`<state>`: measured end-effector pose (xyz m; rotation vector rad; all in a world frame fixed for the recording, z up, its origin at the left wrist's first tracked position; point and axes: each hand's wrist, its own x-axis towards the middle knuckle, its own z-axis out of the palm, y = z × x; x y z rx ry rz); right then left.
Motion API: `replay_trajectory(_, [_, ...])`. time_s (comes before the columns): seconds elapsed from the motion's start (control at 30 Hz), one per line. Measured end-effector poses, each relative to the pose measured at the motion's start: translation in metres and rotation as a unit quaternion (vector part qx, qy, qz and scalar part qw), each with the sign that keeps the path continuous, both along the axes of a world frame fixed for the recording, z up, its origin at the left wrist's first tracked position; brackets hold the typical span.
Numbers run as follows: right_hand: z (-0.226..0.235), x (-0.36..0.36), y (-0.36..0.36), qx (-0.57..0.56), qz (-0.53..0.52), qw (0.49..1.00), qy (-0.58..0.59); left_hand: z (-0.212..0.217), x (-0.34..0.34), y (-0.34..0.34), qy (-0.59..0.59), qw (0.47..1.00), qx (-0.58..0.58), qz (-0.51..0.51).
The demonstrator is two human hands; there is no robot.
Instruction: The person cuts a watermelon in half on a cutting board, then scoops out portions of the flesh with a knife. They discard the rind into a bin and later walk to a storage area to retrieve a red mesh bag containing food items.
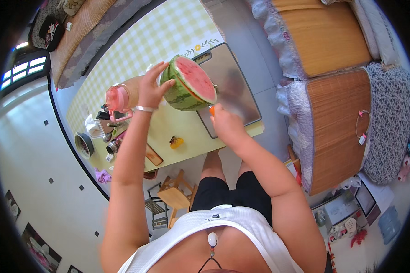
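So, half a watermelon (180,93) was the main event, tilted on its side at the right end of the table, red cut face turned up and to the right, striped green rind toward the left. It overlapped the left part of a grey cutting board (234,86), though honestly I couldn't tell how much of its weight sat on it.

The left hand (154,88) was up against the rind on the melon's left side, fingers spread and thumb held away from them, with a pale bracelet (145,109) on that wrist. Over on the near right, the right hand (228,123) was wrapped tight around an orange handle (212,110) right by the lower edge of the cut face. Couldn't make out a blade for sure. The two hands were apart, with the fruit between them.

Just left of the left hand stood a pitcher with a pink lid (117,97). Beyond that, toward the table's left end, there was a pile of small stuff plus a round bowl (83,145). Some little yellow thing (176,142) lay below the melon, near the table's front edge, and a checked tablecloth (155,34) covered the far part.
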<state>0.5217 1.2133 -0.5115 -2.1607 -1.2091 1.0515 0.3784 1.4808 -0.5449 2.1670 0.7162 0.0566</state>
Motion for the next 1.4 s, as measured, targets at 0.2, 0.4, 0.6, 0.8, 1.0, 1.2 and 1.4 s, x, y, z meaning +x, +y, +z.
replay_trajectory(0.2, [-0.025, -0.018, -0.006, 0.046, 0.024, 0.995, -0.085, 0.015, 0.013, -0.055, 0.009, 0.988, 0.146, 0.044])
replay_trajectory(0.4, [-0.049, -0.003, -0.013, 0.093, 0.016, 0.987, -0.134, 0.009, 0.046, 0.009, 0.052, 0.995, 0.029, 0.077])
replay_trajectory(0.6, [-0.049, 0.009, 0.004, 0.114, 0.044, 0.980, -0.159, 0.016, 0.060, 0.038, 0.061, 0.980, -0.142, 0.125])
replay_trajectory(0.8, [-0.062, 0.006, 0.015, 0.118, 0.041, 0.967, -0.221, 0.008, 0.064, 0.045, 0.099, 0.984, -0.088, 0.116])
replay_trajectory(1.0, [-0.058, 0.013, 0.027, 0.132, 0.061, 0.945, -0.292, 0.006, 0.064, 0.053, 0.118, 0.978, -0.092, 0.145])
replay_trajectory(1.2, [-0.077, 0.024, 0.044, 0.141, 0.060, 0.939, -0.308, 0.011, 0.073, 0.052, 0.115, 0.970, -0.135, 0.165])
replay_trajectory(1.4, [-0.086, 0.025, 0.056, 0.144, 0.066, 0.929, -0.333, 0.014, 0.070, 0.058, 0.120, 0.958, -0.163, 0.202])
